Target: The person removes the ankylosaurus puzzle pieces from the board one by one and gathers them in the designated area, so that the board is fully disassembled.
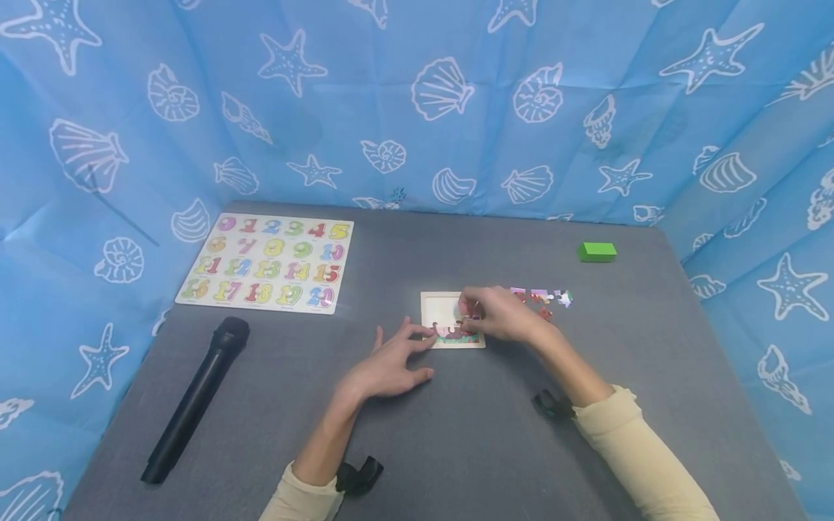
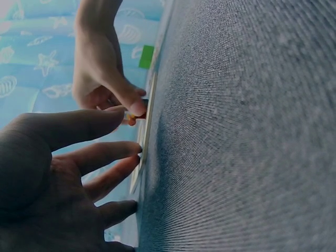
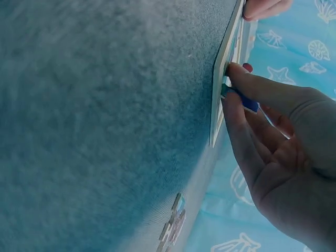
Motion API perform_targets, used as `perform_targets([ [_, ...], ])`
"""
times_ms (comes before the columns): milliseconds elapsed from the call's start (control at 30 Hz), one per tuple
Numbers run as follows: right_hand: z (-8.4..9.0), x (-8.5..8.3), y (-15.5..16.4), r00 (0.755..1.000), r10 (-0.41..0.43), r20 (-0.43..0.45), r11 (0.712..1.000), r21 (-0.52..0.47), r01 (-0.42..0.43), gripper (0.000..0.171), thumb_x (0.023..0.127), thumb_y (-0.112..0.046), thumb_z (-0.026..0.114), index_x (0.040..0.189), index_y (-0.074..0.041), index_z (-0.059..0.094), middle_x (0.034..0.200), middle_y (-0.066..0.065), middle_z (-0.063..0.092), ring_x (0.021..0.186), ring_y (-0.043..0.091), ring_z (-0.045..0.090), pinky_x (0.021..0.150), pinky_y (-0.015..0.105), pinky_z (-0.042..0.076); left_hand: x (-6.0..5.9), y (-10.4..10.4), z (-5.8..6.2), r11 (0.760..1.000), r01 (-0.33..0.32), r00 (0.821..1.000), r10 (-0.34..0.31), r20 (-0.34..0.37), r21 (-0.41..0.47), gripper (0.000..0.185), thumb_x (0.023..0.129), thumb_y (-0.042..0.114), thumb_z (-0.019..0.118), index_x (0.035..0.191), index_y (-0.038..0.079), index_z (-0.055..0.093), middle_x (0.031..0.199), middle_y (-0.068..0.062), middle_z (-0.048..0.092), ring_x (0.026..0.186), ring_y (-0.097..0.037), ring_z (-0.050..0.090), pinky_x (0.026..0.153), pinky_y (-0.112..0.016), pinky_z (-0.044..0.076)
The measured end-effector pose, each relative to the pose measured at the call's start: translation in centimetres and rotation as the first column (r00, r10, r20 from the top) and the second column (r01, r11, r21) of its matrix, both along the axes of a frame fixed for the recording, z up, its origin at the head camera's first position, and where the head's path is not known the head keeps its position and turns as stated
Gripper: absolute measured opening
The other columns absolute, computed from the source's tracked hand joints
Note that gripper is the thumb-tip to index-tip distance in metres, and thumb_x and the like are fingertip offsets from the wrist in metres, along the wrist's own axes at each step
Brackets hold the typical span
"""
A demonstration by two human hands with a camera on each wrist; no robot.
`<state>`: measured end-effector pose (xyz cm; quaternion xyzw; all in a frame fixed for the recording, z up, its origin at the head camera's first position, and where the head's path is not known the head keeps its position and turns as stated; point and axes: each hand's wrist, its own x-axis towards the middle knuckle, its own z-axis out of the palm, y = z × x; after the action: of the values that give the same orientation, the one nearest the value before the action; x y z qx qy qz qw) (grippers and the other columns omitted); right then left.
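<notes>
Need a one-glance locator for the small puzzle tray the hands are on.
On the grey table, look right of the large number board. The small puzzle tray lies near the table's centre, under both hands. Unlike the board, it is small, mostly bare, with loose pieces beside it.

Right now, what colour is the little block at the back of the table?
The little block is bright green, clearest in the head view.

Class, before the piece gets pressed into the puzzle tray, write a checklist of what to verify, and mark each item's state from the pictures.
1. Right hand pinches a piece: ok.
2. Left hand steadies the tray at its edge: ok.
3. Piece is over the tray: ok.
4. Piece lines up with its gap: cannot tell.
5. Spare pieces lie near, right of the tray: ok.
6. Microphone lies apart from the tray: ok.
</notes>
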<state>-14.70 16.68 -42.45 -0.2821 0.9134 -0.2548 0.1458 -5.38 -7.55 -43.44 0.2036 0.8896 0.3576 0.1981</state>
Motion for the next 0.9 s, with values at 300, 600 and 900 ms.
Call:
perform_targets([
  [300,0.3,-0.1,0.9,1.000,-0.003,0.029,1.000,-0.004,0.003,0.023,0.078,-0.023,0.081,0.081,-0.023,0.058,0.078,-0.009,0.066,0.071,0.008,0.063,0.061,0.027,0.048,0.0,0.0,0.0,1.000,-0.004,1.000,0.004,0.001,0.010,0.058,0.091,0.027,0.066,0.144,0.014,0.046,0.151,0.001,0.039,0.154,-0.031,0.005,0.116,-0.068,-0.010],
  [600,0.2,0.0,2.8,0.989,-0.004,0.150,0.975,-0.219,0.037,0.017,0.082,-0.015,0.077,0.092,-0.019,0.063,0.090,-0.003,0.068,0.081,0.014,0.066,0.071,0.028,0.055,0.0,0.0,-0.1,1.000,-0.003,1.000,0.003,-0.002,0.013,0.058,0.091,0.027,0.066,0.143,0.014,0.047,0.150,0.001,0.040,0.154,-0.031,0.006,0.116,-0.068,-0.010],
  [900,0.0,1.1,6.3,0.949,-0.062,0.308,0.934,-0.316,0.163,0.026,0.078,-0.010,0.080,0.100,-0.010,0.065,0.089,0.012,0.066,0.065,0.016,0.064,0.060,0.027,0.056,0.1,0.0,0.0,1.000,0.001,1.000,-0.001,-0.002,0.022,0.058,0.091,0.027,0.065,0.144,0.014,0.046,0.151,0.000,0.039,0.154,-0.030,0.005,0.117,-0.067,-0.011],
])
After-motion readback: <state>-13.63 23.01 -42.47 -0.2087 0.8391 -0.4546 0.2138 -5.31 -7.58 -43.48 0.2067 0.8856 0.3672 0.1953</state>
